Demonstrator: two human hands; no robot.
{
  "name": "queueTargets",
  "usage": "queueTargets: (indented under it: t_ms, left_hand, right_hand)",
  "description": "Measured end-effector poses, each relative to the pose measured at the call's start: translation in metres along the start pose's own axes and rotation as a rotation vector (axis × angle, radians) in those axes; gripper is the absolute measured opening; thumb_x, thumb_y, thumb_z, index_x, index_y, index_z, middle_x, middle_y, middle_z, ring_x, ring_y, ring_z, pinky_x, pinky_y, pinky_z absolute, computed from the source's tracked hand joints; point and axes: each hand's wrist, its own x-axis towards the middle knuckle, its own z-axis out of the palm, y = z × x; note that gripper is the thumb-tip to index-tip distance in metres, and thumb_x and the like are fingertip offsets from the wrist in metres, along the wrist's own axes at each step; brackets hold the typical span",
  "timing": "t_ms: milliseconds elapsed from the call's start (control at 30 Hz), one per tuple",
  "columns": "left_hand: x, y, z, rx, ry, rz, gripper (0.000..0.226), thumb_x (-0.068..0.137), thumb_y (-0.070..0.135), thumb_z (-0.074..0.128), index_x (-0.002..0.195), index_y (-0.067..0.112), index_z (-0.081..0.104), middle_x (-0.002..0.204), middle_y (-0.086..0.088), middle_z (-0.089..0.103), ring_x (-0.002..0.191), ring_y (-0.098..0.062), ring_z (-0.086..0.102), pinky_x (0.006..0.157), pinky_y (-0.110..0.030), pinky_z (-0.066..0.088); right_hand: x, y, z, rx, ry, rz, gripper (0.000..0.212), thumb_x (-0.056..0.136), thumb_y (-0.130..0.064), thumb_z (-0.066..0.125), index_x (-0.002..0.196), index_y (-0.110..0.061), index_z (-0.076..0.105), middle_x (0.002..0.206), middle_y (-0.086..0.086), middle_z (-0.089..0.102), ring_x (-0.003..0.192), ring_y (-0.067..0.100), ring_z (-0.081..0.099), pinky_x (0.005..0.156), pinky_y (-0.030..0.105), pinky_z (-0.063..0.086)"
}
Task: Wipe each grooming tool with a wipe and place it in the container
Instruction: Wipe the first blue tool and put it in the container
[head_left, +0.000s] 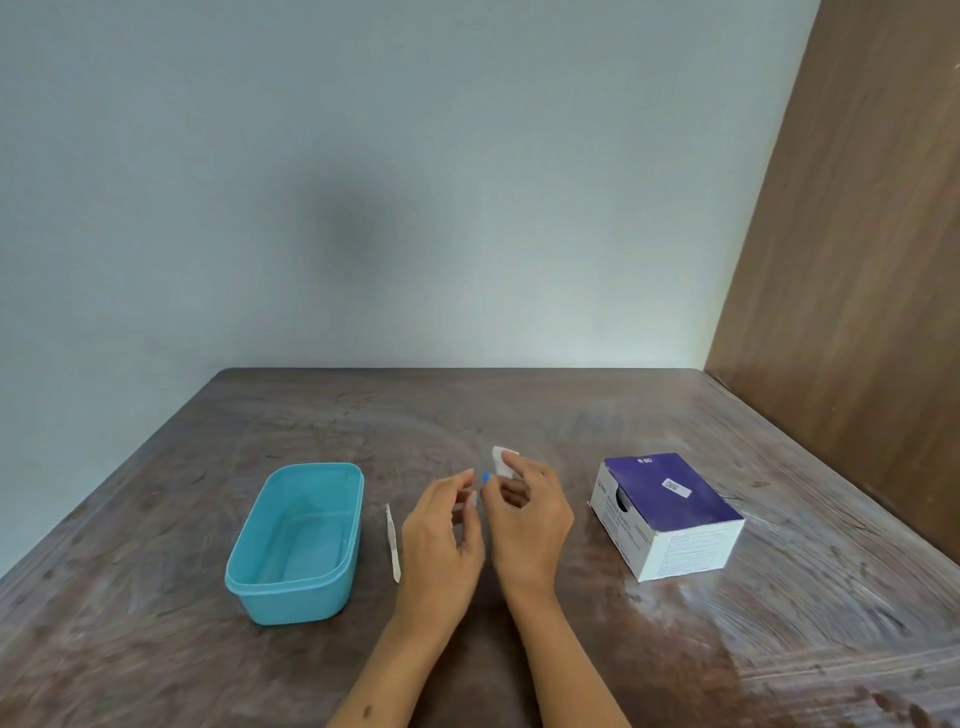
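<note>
Bare forearms reach up from the near edge of the scuffed brown wooden table (571, 415), and the two hands meet just above its middle. The left hand (441, 540) has its fingers curled inward and seems to pinch a small item with a blue tip (486, 477); so little of it shows between the hands that I cannot tell which grooming tool it is. The right hand (530, 525) pinches a small folded white wipe (503, 461) between thumb and fingertips, its free end poking up beyond the knuckles. Holding tool and wipe this close together suits rubbing one against the other, so the wiping step is probably in hand.

Just left of the left hand, a slim pale tool (393, 543), perhaps a nail file or tweezers, lies flat on the wood, near enough to be picked up next. Beyond it to the left stands the light blue rectangular plastic container (296, 540), open-topped, with nothing visible inside, ready to receive cleaned tools. On the right, well apart from the hands, sits a purple-and-white cardboard box (667, 514), likely the wipes' supply. Behind the table rise a pale grey-blue wall (363, 182) and a brown panel (857, 234).
</note>
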Motion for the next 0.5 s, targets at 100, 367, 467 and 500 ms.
queueTargets:
  t_ms: [100, 367, 467, 500]
  left_hand:
    - [0.0, -0.002, 0.001, -0.054, -0.01, -0.114, 0.032, 0.088, 0.007, 0.057, 0.121, 0.01, 0.058, 0.109, 0.003, 0.063, 0.093, 0.0, 0.059, 0.077, -0.004, 0.046]
    - [0.002, 0.002, -0.008, -0.307, -0.007, -0.311, 0.033, 0.081, -0.006, 0.061, 0.105, 0.016, 0.065, 0.091, 0.009, 0.067, 0.082, 0.007, 0.065, 0.072, -0.009, 0.051]
    - [0.002, -0.005, -0.01, -0.35, 0.019, -0.347, 0.03, 0.08, -0.007, 0.063, 0.103, 0.013, 0.068, 0.091, 0.002, 0.071, 0.083, -0.005, 0.068, 0.071, -0.017, 0.056]
    - [0.001, -0.006, -0.01, -0.362, 0.027, -0.359, 0.029, 0.08, -0.007, 0.063, 0.101, 0.013, 0.068, 0.09, 0.002, 0.071, 0.082, -0.005, 0.069, 0.069, -0.017, 0.056]
  right_hand:
    - [-0.003, -0.003, 0.002, 0.079, -0.029, -0.019, 0.029, 0.078, 0.004, 0.067, 0.101, -0.014, 0.069, 0.097, -0.003, 0.063, 0.076, 0.0, 0.065, 0.064, 0.008, 0.05]
    - [-0.013, -0.003, 0.0, 0.101, -0.098, -0.048, 0.03, 0.08, 0.005, 0.065, 0.09, -0.023, 0.07, 0.09, -0.008, 0.066, 0.077, 0.002, 0.066, 0.068, 0.01, 0.051]
    - [-0.016, -0.004, 0.0, 0.096, -0.112, -0.042, 0.024, 0.079, 0.003, 0.066, 0.087, -0.018, 0.073, 0.087, -0.007, 0.068, 0.076, 0.001, 0.066, 0.067, 0.01, 0.051]
    - [-0.017, -0.004, 0.0, 0.097, -0.103, -0.037, 0.022, 0.078, 0.002, 0.066, 0.087, -0.017, 0.073, 0.086, -0.006, 0.069, 0.076, 0.001, 0.066, 0.067, 0.01, 0.051]
